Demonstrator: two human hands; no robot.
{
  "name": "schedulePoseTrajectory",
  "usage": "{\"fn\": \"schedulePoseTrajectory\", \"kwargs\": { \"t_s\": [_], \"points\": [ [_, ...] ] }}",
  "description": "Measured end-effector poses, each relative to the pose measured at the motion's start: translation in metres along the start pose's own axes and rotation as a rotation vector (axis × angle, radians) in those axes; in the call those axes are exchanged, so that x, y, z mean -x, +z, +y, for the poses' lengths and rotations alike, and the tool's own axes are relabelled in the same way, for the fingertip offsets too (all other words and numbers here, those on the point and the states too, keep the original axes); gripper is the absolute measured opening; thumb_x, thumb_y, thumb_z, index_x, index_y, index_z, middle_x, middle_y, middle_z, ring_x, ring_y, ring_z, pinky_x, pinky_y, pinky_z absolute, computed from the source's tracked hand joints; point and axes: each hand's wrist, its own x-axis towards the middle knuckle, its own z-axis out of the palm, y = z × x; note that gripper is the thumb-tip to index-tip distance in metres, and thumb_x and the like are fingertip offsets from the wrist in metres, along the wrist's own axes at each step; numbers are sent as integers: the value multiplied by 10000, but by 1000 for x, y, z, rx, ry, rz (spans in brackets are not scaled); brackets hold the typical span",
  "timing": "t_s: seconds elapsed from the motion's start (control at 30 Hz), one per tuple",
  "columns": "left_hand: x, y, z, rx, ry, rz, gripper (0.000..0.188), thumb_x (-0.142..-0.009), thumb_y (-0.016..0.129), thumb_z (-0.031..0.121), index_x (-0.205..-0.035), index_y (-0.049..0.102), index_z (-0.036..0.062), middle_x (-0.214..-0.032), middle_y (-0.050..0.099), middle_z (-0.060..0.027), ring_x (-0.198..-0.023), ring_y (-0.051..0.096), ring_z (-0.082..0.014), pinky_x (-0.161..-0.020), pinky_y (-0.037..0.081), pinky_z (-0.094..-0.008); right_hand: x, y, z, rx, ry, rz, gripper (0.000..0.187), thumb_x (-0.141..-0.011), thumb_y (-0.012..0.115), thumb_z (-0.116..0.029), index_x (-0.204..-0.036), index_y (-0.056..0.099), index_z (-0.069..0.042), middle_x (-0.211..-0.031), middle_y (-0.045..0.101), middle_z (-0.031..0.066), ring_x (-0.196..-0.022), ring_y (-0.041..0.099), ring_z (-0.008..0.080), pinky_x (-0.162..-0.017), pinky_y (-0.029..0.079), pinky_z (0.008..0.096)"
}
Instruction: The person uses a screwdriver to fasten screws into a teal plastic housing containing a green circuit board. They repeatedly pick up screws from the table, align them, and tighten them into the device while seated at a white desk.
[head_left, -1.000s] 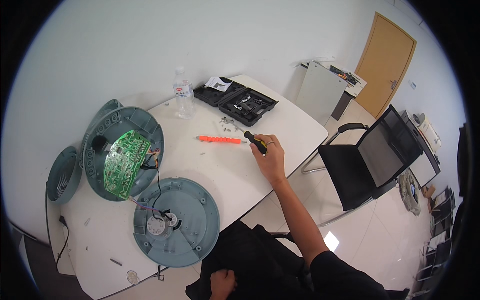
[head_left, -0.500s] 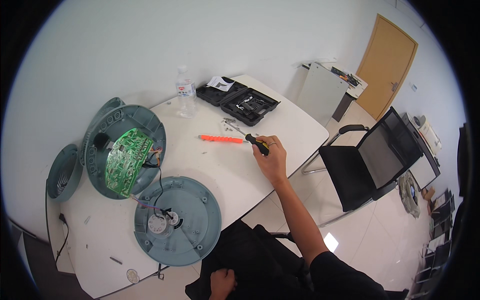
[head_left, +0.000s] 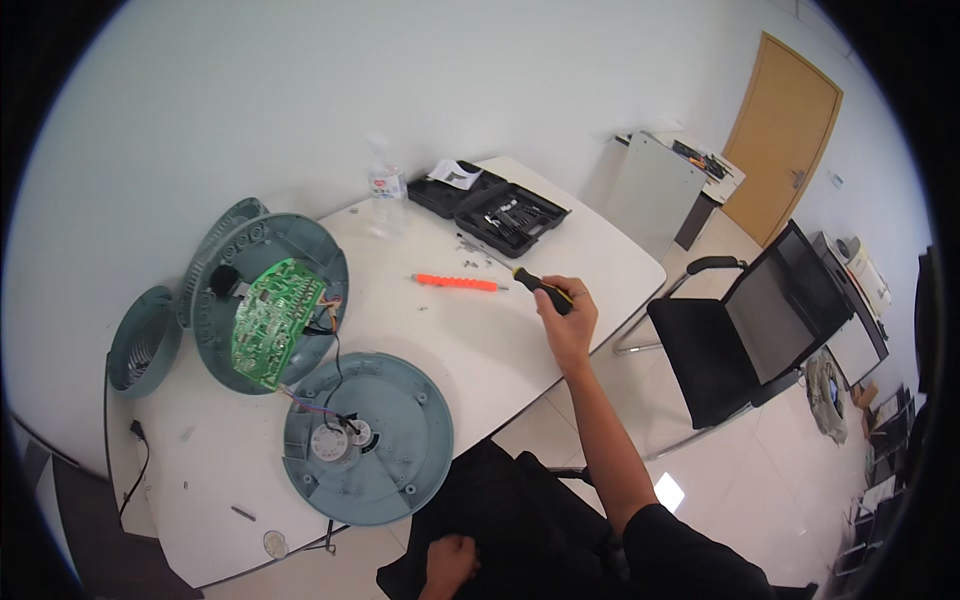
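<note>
My right hand is closed around the black and yellow handle of a screwdriver, held above the white table. Its shaft slants away to the far left, toward small loose screws near a black tool case. Just left of the handle lies an orange pen-like tool with a metal tip. My left hand rests low against my dark clothing, fingers curled in, with nothing visible in them. At the left, a round grey-green housing holds a green circuit board; wires run to a round grey-green cover.
The open tool case and a clear bottle stand at the table's back. A smaller grey-green bowl-shaped part sits at the far left. Beyond the table's right edge stands a black chair.
The view has shifted slightly, moving the table's contents to the right. My right hand, still gripping the screwdriver, has drawn a little to the right of the orange tool.
</note>
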Motion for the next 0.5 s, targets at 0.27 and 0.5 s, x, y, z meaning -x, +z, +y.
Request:
{"fn": "schedulePoseTrajectory", "kwargs": {
  "t_s": [0.27,0.5],
  "points": [
    [87,-56,93,380,723,285,264,-1016,483,145,-931,645,-45,-763,656,-133,-629,649,-166,-555,500,-253,52,-35,-73,-806,452,14,194,-867,683,-25,-1034,633,61,-840,612,100,-579,551,160,-520,430,265],
    [77,-104,191,753,1059,590,272,-1017,537,159,-1210,583,-28,-1042,700,-184,-872,706,-259,-717,562,-340,111,-55,-147,-1045,448,-136,285,-846,711,-175,-994,606,46,-921,596,129,-702,599,169,-553,481,243]
  ]
}}
